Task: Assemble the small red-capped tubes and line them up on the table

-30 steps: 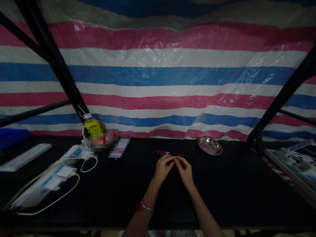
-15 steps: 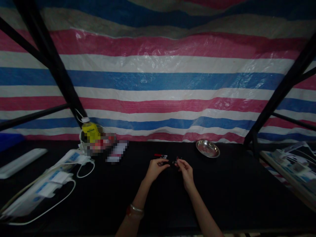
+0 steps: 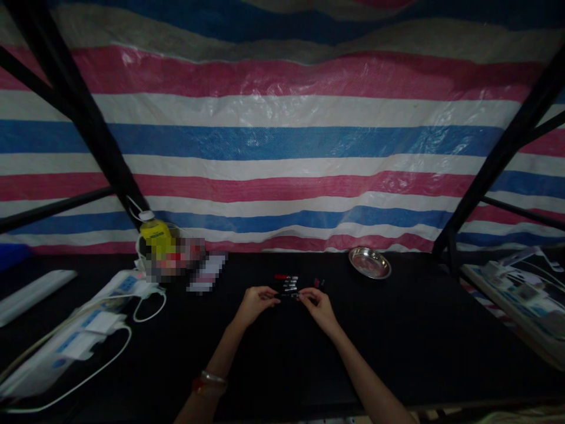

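My left hand [image 3: 259, 300] and my right hand [image 3: 318, 303] pinch opposite ends of a dark marker [image 3: 289, 295] lying level between them. Just behind it are a red marker [image 3: 282, 277] and dark ones with silvery ends [image 3: 290, 283], side by side in a short stack of rows on the black table. Small dark and red pieces, perhaps caps [image 3: 318, 282], lie behind my right hand. A bracelet circles my left wrist.
A shiny round metal dish [image 3: 369, 263] is at the back right. On the left are power strips [image 3: 79, 335] with white cables, a yellow bottle [image 3: 158, 235] and a blurred flat item [image 3: 208, 272]. Black frame posts [image 3: 489, 171] flank a striped sheet [image 3: 282, 141].
My left hand has moved left, and my right hand has come slightly left to the marker's other end. The markers and small pieces show more clearly. The view has shifted slightly.
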Available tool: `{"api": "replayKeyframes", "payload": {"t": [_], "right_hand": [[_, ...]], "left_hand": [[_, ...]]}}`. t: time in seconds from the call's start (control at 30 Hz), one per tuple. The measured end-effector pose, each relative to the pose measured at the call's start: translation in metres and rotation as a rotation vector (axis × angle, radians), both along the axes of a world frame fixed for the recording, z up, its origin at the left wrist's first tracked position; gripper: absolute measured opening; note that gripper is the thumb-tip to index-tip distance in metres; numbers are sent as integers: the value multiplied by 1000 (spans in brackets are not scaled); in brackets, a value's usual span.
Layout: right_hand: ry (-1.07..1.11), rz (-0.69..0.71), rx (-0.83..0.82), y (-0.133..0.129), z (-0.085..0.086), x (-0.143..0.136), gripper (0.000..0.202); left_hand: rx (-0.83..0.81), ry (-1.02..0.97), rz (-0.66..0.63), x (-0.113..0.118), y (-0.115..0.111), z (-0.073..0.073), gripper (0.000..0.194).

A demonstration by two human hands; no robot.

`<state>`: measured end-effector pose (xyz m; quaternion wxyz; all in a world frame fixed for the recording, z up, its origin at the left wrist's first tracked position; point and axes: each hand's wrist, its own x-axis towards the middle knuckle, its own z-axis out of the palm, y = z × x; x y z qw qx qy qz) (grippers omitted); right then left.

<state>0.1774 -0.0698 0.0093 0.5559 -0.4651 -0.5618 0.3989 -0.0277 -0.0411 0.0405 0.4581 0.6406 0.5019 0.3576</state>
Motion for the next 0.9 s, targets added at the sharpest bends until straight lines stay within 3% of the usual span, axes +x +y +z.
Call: {"api": "replayKeyframes", "payload": {"t": [0.23, 0.4, 0.7, 0.9], "right_hand": [[-220, 49, 109, 7, -2, 7, 20], [-312, 17, 170, 8, -1, 10, 14], [-424, -66, 246, 10, -4, 10, 13], [-472, -76, 236, 8, -5, 9, 15]], "left_hand": [[-142, 58, -74, -22, 4, 0, 35], [-185, 10, -108, -25, 9, -4, 33], [-139, 69, -23, -21, 6, -2, 35], [-5, 111, -26, -26, 5, -8, 34]]}}
